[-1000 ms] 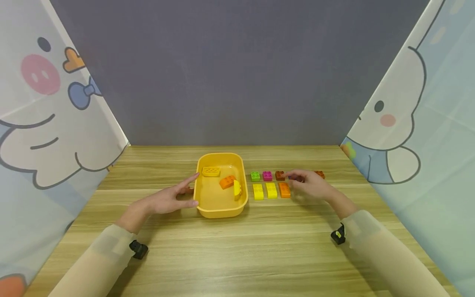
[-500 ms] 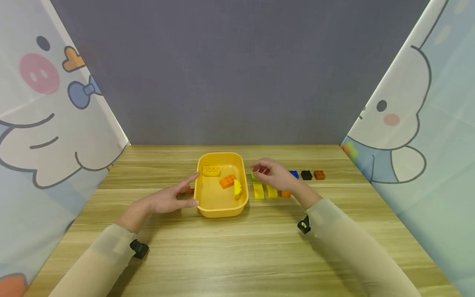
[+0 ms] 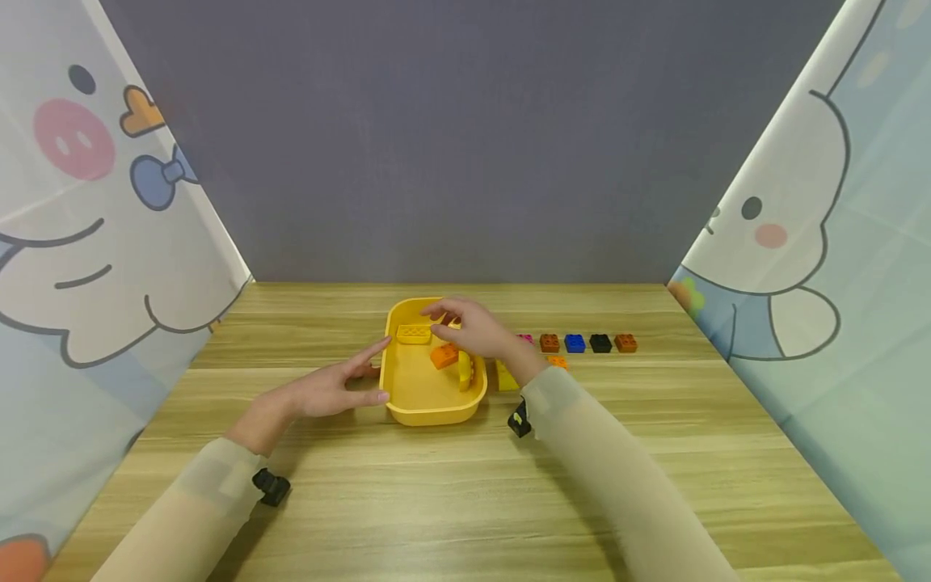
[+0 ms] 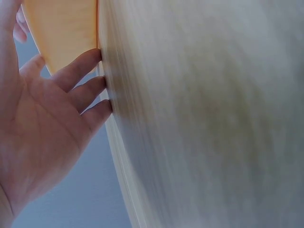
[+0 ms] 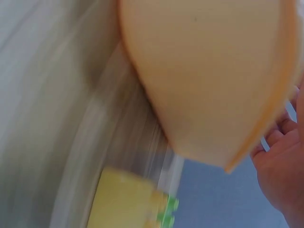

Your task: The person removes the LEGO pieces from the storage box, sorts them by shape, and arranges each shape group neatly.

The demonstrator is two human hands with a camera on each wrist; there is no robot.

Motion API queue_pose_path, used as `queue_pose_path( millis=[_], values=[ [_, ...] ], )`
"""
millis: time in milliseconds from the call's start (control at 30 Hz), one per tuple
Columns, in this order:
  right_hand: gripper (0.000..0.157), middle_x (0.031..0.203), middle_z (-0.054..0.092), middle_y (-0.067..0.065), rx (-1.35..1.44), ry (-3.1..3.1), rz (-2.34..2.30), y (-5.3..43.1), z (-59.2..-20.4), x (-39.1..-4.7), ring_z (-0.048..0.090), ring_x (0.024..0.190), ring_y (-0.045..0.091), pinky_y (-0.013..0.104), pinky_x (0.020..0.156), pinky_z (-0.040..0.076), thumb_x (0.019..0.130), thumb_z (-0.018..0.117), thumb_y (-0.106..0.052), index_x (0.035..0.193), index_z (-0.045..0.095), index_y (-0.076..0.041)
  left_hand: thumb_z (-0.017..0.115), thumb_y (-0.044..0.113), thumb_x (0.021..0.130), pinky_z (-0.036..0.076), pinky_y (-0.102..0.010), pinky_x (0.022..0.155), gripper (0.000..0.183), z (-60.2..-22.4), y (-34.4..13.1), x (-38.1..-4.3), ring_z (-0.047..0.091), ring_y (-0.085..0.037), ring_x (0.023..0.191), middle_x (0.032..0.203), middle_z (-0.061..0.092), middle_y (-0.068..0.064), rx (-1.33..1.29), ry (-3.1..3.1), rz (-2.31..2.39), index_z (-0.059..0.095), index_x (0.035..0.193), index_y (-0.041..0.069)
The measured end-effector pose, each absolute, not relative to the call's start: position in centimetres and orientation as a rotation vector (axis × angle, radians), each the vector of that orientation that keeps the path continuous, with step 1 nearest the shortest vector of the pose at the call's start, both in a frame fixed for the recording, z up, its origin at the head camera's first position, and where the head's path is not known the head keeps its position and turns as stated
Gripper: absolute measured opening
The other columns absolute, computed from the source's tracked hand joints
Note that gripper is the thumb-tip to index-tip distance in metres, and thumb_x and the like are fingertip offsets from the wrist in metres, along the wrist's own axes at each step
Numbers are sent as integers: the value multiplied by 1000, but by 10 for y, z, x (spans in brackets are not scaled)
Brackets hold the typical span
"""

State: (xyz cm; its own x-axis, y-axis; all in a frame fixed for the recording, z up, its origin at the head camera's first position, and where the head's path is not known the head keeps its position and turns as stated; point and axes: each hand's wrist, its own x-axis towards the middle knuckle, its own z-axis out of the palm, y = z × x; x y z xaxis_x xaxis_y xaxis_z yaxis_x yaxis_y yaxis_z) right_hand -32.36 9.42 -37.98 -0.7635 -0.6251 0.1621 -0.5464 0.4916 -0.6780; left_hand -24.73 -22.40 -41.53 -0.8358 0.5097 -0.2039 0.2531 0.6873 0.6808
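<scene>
Several toy bricks share the table with a yellow tray [image 3: 434,418]. Inside the tray are a yellow brick [image 3: 414,335], an orange brick [image 3: 444,356] and a curved yellow brick [image 3: 465,370]. My left hand [image 3: 330,390] rests against the tray's left side, fingers extended, thumb and index finger at the rim. Over the tray's upper right part is my right hand [image 3: 473,327], its fingers loosely bent and thumb apart, with no brick seen between them. In the right wrist view that hand [image 5: 285,166] is partly cut off at the edge, beside the tray wall [image 5: 204,71].
Right of the tray run two rows of bricks: pink [image 3: 525,338], brown [image 3: 549,343], blue [image 3: 575,343], black [image 3: 600,343] and orange-brown [image 3: 625,343], with yellow [image 3: 507,378] and orange [image 3: 558,361] in front. The right forearm covers some. A green brick [image 5: 168,211] shows in the right wrist view.
My right hand has swept left from beside the blue brick, across the brick rows, to above the tray. The blue and black bricks are uncovered. The left hand stays at the tray.
</scene>
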Motion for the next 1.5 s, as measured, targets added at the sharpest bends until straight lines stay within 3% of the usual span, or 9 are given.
queue_pose_path(
  millis=[267,467,567,767,1000,1133,1267,1500],
  values=[
    [39,145,69,14,-1021,2617,-1093,74,-394,-335,67,119,26,40,106,58,111,66,-20,147,67,-7,70,63,102,27,-81,125,101,-417,-224,-247,39,-50,160,170,49,-20,582,2514,936,7,177,42],
    [38,143,71,5,-1005,2719,-911,71,-399,-335,67,125,25,45,111,56,110,68,-24,147,68,-17,70,63,102,27,-82,124,100,-415,-224,-248,39,-51,160,170,49,-20,585,2521,927,7,177,41],
    [40,149,69,2,-1000,2769,-790,69,-399,-334,64,136,25,49,121,49,110,67,-26,150,67,-22,70,63,103,28,-82,123,100,-415,-225,-248,39,-51,160,169,49,-20,592,2520,929,6,177,41],
    [49,165,58,-4,-980,2810,-504,66,-398,-333,45,160,31,58,137,21,112,63,-33,161,57,-32,70,61,103,30,-81,123,100,-416,-226,-249,40,-51,159,169,50,-21,610,2524,926,6,178,40],
    [55,171,51,-3,-983,2796,-375,65,-399,-331,41,163,29,60,138,17,113,62,-36,167,49,-35,69,61,104,29,-80,124,100,-416,-225,-248,40,-51,160,169,49,-22,614,2521,930,6,178,39],
    [56,164,59,-3,-999,2776,-386,65,-398,-330,50,157,24,58,137,22,109,70,-35,163,54,-32,69,61,104,28,-81,124,100,-415,-225,-248,39,-52,159,169,50,-21,609,2529,922,6,178,40],
    [52,140,69,-6,-1009,2762,-366,64,-398,-329,63,133,17,51,133,31,104,78,-36,154,64,-31,69,62,103,29,-82,123,100,-415,-225,-248,40,-52,159,169,51,-20,602,2530,915,6,177,42],
    [36,130,72,-9,-1014,2764,-316,63,-398,-328,64,114,12,47,128,37,102,81,-37,138,76,-32,70,62,103,30,-82,122,99,-415,-225,-248,40,-52,159,168,51,-20,588,2529,917,7,177,43]
  ],
)
